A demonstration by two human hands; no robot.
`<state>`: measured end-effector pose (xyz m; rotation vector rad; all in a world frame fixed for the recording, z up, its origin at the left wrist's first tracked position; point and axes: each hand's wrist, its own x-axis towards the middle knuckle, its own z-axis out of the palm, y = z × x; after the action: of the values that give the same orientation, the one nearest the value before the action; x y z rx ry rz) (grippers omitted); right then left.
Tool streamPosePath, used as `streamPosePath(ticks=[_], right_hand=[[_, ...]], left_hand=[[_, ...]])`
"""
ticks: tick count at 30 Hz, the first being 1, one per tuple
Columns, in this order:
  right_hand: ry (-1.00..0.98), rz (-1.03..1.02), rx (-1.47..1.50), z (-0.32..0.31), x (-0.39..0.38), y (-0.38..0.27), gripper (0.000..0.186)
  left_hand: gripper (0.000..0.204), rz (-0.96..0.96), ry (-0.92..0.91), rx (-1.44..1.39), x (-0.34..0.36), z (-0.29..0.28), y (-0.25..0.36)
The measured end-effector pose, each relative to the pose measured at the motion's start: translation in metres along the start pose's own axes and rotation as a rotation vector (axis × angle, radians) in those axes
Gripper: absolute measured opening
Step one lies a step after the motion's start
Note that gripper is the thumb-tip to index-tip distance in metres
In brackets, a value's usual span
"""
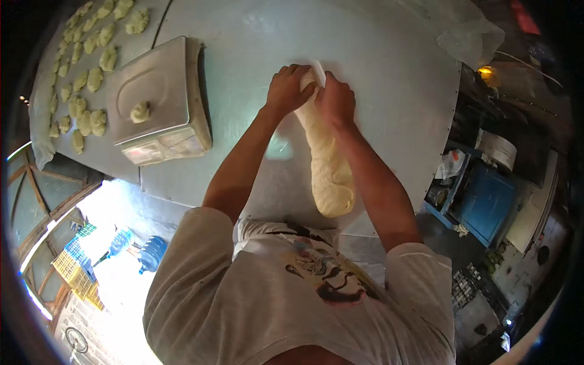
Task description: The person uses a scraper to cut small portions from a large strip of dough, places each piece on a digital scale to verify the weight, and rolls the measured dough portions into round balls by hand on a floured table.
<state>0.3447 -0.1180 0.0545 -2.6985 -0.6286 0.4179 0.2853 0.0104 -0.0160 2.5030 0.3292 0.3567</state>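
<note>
A long thick roll of pale dough [330, 164] lies on the metal table, its wide end toward me and its narrower end far off. At that far end my left hand [289, 89] is closed on the dough, thumb across it. Right beside it, my right hand [336, 100] grips a white flat dough scraper [317, 72], which stands against the dough's tip. How far its edge goes into the dough is hidden by my hands. To the left, a scale [152, 91] with a metal pan carries one small dough lump [140, 112].
Many dough pieces [94, 79] lie in rows on the table's far left. Clear plastic sheeting [468, 36] hangs over the far right corner. Right of the table stands a blue box [483, 198]. Blue water jugs [152, 252] and a yellow crate [76, 274] are on the floor at left.
</note>
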Motion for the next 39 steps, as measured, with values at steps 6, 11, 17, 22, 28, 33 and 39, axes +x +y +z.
streamPosePath(ticks=[6,11,17,22,28,33,39], right_hand=[[0.037,-0.011,0.059,-0.001,0.042,-0.007,0.023],[0.124,0.005,0.204,-0.016,0.029,0.025,0.032],[-0.063,-0.041,-0.12,-0.027,-0.111,0.04,0.028],[-0.024,-0.08,-0.049,0.01,-0.066,0.025,0.031],[-0.005,-0.14,0.406,0.009,-0.045,0.084,0.036],[0.079,-0.418,0.097,-0.031,-0.107,-0.026,0.039],[-0.214,-0.528,-0.192,0.036,-0.227,-0.092,0.044]], left_hand=[[0.038,-0.422,-0.16,-0.417,-0.017,-0.028,0.024],[0.07,-0.515,-0.393,0.06,-0.1,-0.05,0.009],[0.099,-0.051,-0.201,0.177,-0.106,-0.051,0.035],[0.06,-0.318,-0.11,-0.263,-0.105,-0.048,0.01],[0.062,-0.362,-0.373,-0.292,-0.202,-0.075,0.03],[0.075,-0.474,-0.197,0.206,-0.325,-0.13,0.026],[0.077,-0.471,-0.12,0.102,-0.347,-0.098,0.013]])
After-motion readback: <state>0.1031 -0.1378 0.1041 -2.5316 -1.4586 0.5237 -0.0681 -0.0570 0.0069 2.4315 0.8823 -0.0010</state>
